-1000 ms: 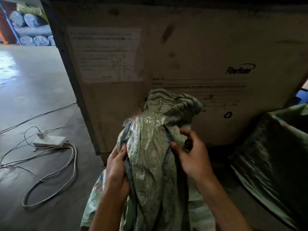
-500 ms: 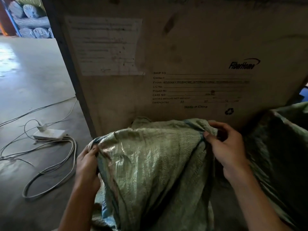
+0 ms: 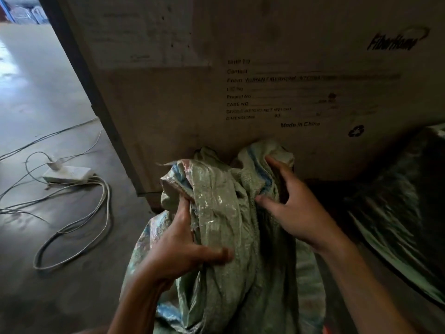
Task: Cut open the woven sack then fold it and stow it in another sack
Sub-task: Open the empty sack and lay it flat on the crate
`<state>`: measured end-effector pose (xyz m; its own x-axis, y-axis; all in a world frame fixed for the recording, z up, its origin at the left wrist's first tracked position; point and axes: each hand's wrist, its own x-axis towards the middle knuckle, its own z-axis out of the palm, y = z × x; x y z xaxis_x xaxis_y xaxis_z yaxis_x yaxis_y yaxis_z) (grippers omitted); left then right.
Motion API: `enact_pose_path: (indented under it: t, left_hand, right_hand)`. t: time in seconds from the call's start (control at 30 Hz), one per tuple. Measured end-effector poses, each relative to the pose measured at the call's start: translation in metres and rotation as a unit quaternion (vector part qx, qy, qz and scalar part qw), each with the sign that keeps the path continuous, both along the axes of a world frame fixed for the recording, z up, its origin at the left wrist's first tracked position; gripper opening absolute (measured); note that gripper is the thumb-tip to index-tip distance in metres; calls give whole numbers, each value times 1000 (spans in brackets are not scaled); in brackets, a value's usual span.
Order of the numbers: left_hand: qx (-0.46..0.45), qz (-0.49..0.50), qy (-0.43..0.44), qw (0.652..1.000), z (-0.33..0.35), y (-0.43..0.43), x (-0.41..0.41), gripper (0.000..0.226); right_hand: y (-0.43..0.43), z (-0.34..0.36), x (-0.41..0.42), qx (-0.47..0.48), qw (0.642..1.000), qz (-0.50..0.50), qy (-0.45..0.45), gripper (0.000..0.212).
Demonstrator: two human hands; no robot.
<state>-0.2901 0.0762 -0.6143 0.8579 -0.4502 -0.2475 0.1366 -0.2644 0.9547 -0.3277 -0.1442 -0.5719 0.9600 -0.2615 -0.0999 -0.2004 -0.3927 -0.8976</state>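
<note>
A pale green woven sack (image 3: 236,273) with blue stripes hangs bunched and crumpled in front of me, low in the middle of the view. My left hand (image 3: 178,247) grips a fold on its left side, thumb pressed across the fabric. My right hand (image 3: 291,208) clutches the upper right bunch, fingers dug into the cloth. A second green sack (image 3: 404,213) stands at the right, dark and partly out of view.
A big wooden crate (image 3: 265,80) with printed shipping text fills the background right behind the sack. On the concrete floor at the left lie a white power strip (image 3: 68,173) and loose cables (image 3: 79,227).
The sack was spread wide between my hands half a second ago; now both hands have come together and gathered it into a crumpled bunch. The view has moved closer to the crate.
</note>
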Motion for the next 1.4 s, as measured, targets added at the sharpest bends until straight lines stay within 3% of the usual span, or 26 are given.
enact_pose_path:
  t: [0.27,0.4,0.5,0.6,0.73,0.9,1.1,1.27,1.4]
  left_hand:
    - [56,112,-4,992,1,-22,9,108]
    - [80,155,0,985,32,-32,0,85]
    - [163,133,-43,977,60,-35,-8,70]
    - [197,123,-41,972,94,-28,-19,64]
    - [218,43,-6,975,171,-5,-59,71]
    - [318,-70,-10,946,313,25,-101,81]
    - [273,-161,-90,944,467,13,-107,81]
    - [215,-278,-117,929,522,-17,-146,88]
    - [165,-330,-75,926,525,-45,-209,84]
  right_hand:
    - [-3,-10,20,9,996,-32,79,65]
    - [16,8,28,50,991,-120,32,54]
    - [36,25,19,58,985,-160,-21,59]
    - [51,50,-8,77,981,-175,-16,59]
    - [63,107,-61,139,972,-188,34,59]
    - [112,231,-148,167,949,-253,87,60]
    - [119,397,-214,140,927,-346,15,53]
    - [82,470,-284,82,901,-424,-30,57]
    - [66,480,-360,76,880,-469,-11,63]
